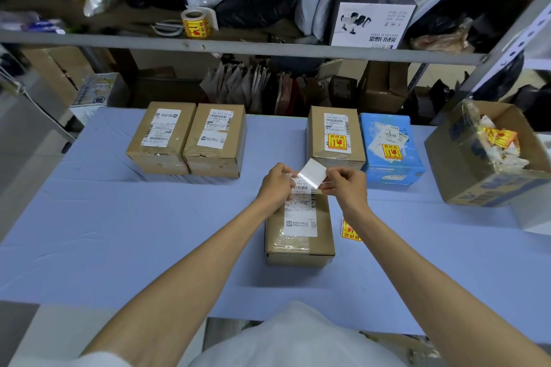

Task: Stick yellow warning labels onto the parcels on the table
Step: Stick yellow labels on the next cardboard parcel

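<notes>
A brown parcel (pixel 299 235) with a white shipping label lies in front of me on the blue table (pixel 125 232). Above its far end, my left hand (pixel 275 188) and my right hand (pixel 346 186) both pinch a label piece (pixel 312 173) whose white backing faces me. A loose yellow warning label (pixel 349 230) lies on the table right of the parcel. At the back right, a brown parcel (pixel 335 138) and a blue parcel (pixel 390 147) each carry a yellow label. Two brown parcels (pixel 162 137) (pixel 216 140) at the back left show only white labels.
An open cardboard box (pixel 489 155) with crumpled label scraps stands at the right edge. A roll of yellow labels (pixel 196 22) and scissors (pixel 167 28) sit on the metal shelf (pixel 238 46) behind the table, among bags and a white product box (pixel 371 24).
</notes>
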`<state>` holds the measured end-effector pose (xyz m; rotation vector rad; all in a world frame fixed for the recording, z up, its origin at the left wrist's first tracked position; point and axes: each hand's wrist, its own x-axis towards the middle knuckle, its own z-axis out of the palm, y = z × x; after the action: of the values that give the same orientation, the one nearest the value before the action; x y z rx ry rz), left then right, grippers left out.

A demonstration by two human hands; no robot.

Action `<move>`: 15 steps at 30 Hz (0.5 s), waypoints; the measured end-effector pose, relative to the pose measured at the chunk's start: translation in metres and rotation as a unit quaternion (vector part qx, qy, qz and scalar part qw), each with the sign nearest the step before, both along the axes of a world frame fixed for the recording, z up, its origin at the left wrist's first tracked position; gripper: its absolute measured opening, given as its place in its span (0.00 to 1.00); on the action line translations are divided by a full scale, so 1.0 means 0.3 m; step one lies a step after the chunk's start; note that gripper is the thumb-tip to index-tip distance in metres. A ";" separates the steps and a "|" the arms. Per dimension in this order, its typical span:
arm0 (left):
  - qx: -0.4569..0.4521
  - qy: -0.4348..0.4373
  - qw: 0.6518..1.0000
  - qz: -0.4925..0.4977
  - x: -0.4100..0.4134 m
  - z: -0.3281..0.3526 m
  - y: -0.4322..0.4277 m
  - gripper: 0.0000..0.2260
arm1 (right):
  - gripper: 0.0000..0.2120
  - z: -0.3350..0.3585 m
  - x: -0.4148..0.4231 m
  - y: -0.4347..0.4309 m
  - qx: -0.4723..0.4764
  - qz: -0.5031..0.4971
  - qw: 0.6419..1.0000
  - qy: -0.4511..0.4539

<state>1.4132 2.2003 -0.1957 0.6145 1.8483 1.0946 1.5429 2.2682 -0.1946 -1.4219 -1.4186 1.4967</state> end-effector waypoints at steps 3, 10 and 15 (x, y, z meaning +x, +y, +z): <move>-0.001 0.053 0.999 -0.006 -0.001 0.016 -0.001 0.09 | 0.07 -0.003 -0.002 0.001 -0.009 -0.003 1.000 0.003; -0.012 0.072 0.997 -0.012 0.005 0.035 0.003 0.12 | 0.07 -0.015 -0.009 -0.002 -0.021 -0.002 1.000 -0.014; -0.015 0.052 0.998 -0.014 0.012 0.042 -0.001 0.07 | 0.07 -0.011 -0.010 -0.001 -0.021 0.001 1.000 -0.022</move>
<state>1.4167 2.1999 -0.1831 0.6893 1.9352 1.0321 1.5397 2.2680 -0.1978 -1.4876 -1.4239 1.5133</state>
